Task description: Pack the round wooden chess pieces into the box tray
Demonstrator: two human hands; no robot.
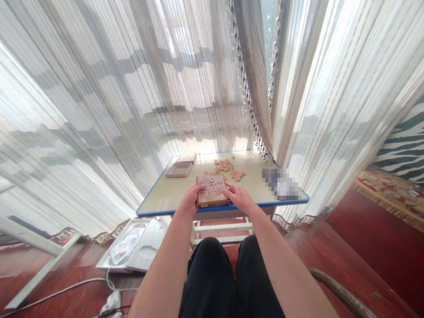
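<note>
A flat Chinese chess box [211, 190] with dark lettering on its pale lid is held at the near edge of the table. My left hand [190, 198] grips its left side, the thumb on top. On its right side my right hand [241, 197] is closed as well, fingers lying over the lid's edge. Just beyond the box, round wooden chess pieces [225, 165] lie in a loose heap. Farther left stands an open shallow box part [179, 169], with another pale box part [187, 157] behind it.
The table [155, 198] has a blue rim. At its right end lies a dark, blurred-out item [281, 184]. Sheer curtains [198, 88] hang behind. On the floor to the left are an open white box [132, 243] and a power strip [112, 302] with cables.
</note>
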